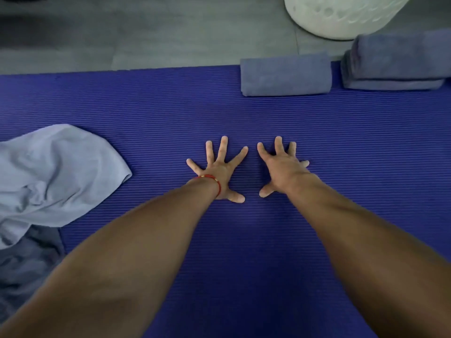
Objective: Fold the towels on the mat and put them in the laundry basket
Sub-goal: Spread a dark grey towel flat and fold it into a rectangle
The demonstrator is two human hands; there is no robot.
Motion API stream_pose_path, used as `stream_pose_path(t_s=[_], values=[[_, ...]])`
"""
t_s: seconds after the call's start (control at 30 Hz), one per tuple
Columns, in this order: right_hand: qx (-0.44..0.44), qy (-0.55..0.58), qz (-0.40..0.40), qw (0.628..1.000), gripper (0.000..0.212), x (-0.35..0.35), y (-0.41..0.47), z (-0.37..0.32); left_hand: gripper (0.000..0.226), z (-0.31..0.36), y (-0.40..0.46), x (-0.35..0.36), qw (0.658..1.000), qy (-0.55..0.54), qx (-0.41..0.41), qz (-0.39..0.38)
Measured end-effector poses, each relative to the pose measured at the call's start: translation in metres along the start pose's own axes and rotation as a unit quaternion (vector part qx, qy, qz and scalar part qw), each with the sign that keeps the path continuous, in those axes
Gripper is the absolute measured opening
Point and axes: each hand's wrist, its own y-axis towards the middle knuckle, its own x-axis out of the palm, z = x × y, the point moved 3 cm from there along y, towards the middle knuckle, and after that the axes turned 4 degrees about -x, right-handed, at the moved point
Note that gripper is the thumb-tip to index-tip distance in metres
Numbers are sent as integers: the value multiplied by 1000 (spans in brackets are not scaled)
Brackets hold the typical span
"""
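Note:
My left hand [219, 169] and my right hand [283, 167] lie flat, palms down and fingers spread, side by side on the ribbed blue mat [170, 106]; neither holds anything. A crumpled light blue towel [53, 174] lies at the mat's left edge, over a darker grey-blue towel [26, 262] below it. One folded grey-blue towel [285, 75] sits at the mat's far edge. To its right is a stack of folded towels [395, 63]. The white perforated laundry basket [341, 15] stands on the floor beyond them, at the top right.
Grey floor [146, 32] runs beyond the mat's far edge. A red thread bracelet [212, 181] circles my left wrist. My bare forearms reach in from the bottom of the view.

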Motion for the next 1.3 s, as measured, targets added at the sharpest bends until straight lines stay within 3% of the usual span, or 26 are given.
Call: stream_pose_path(t_s=[0.07,0.13,0.23,0.37,0.43,0.5,0.57,0.63,0.7,0.8,0.93,1.03,1.13,1.23,1.3], values=[[-2,-15,21,1000,125,8,-9,-11,126,-7,-7,4,999,4,4,38],[-12,-57,55,997,102,28,-28,-29,99,-13,-25,19,994,13,13,107],[-19,-86,64,994,87,67,-64,-62,60,-28,-78,73,976,-12,34,216],[-99,-47,-18,994,63,72,-111,-103,52,-65,-164,153,948,-33,100,300],[-172,-55,-29,983,59,60,-133,-126,51,-101,-200,173,946,-24,94,310],[-230,-65,-18,971,56,52,-155,-151,58,-154,-229,176,939,-9,22,342],[-265,-82,-13,961,53,50,-172,-169,69,-212,-253,168,928,17,-131,347],[-286,-110,-24,952,50,54,-185,-181,74,-268,-274,161,912,2,-290,290],[-295,-134,-45,945,49,59,-194,-186,65,-308,-283,164,905,-55,-365,213],[-297,-144,-54,942,48,62,-204,-188,31,-330,-286,161,890,-189,-339,239],[-302,-90,-21,949,41,57,-209,-181,31,-274,-286,143,869,-232,-277,339],[-254,171,-14,952,29,49,-203,-170,16,-188,-287,135,851,-290,-186,397],[-143,430,-62,889,32,41,-201,-141,13,-97,-276,119,837,-353,-52,414],[-91,516,-144,840,36,36,-204,-107,11,-12,-277,99,835,-411,101,352],[-85,509,-153,843,31,39,-208,-87,15,19,-284,94,869,-362,117,317]])
